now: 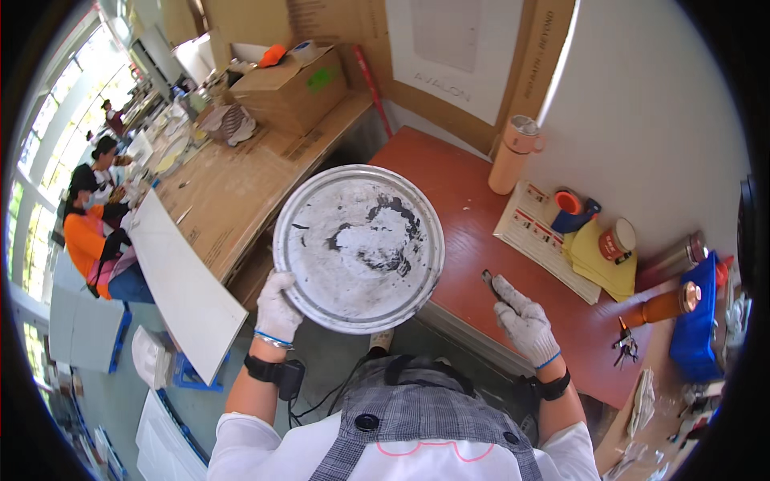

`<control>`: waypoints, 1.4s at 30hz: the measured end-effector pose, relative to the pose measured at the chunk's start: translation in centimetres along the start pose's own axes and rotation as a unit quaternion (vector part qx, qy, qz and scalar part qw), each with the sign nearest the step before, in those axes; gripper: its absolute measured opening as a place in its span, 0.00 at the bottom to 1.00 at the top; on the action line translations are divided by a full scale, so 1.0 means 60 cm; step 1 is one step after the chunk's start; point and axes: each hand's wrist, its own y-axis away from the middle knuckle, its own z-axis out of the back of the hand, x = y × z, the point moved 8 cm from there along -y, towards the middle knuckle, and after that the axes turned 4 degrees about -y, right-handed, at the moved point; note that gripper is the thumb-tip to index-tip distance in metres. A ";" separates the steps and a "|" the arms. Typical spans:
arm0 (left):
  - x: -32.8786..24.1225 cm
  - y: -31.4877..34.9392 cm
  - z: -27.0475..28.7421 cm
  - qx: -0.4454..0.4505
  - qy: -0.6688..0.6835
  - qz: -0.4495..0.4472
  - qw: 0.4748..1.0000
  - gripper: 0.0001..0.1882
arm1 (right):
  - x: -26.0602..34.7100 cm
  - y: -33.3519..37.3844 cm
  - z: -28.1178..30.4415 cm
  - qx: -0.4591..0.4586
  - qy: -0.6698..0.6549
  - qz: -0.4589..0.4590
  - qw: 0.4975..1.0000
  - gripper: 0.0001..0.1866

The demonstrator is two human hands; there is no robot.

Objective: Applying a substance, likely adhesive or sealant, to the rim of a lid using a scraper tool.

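A round, white pail lid [358,247] with a raised rim is held up in front of me, smeared with white and dark residue. My left hand [278,308], in a white glove, is closed on its lower left edge. To the right of the lid, over a red-brown table [457,224], my right hand [525,322] is also gloved. Its fingers close around a small, slim tool [488,278] whose dark end sticks out past the fingertips; the rest is hidden, so its exact kind cannot be told. The right hand is apart from the lid.
An orange tumbler [510,156], yellow sheets [603,256], a tape dispenser [574,212], a keyring [625,341] and a blue bin [696,321] are on the right. A cardboard-covered bench [233,192] with a carton [293,92] lies left. People work beyond a white panel [180,276].
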 end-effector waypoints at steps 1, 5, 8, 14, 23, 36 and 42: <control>0.029 -0.027 -0.019 0.001 0.002 0.012 1.000 0.27 | 0.007 -0.003 0.014 -0.032 0.017 -0.028 0.999 0.27; 0.170 -0.098 -0.076 0.018 0.085 0.152 0.985 0.25 | 0.045 -0.047 0.016 -0.078 0.180 0.048 0.979 0.26; 0.228 -0.115 -0.079 0.006 0.031 0.165 0.986 0.25 | 0.058 -0.088 -0.003 -0.064 0.247 0.033 0.966 0.25; 0.133 -0.148 -0.066 0.033 -0.592 0.151 0.791 0.33 | 0.024 -0.174 -0.030 -0.027 0.325 -0.039 0.945 0.25; 0.127 -0.449 -0.211 0.145 -0.772 -0.158 0.598 0.34 | 0.060 -0.375 -0.113 -0.041 0.383 -0.070 0.920 0.24; 0.166 -0.534 -0.178 0.216 -0.791 -0.158 0.550 0.27 | 0.078 -0.480 -0.143 -0.054 0.506 -0.084 0.857 0.23; 0.169 -0.541 -0.170 0.218 -0.782 -0.157 0.562 0.27 | 0.084 -0.508 -0.148 -0.042 0.487 -0.143 0.860 0.24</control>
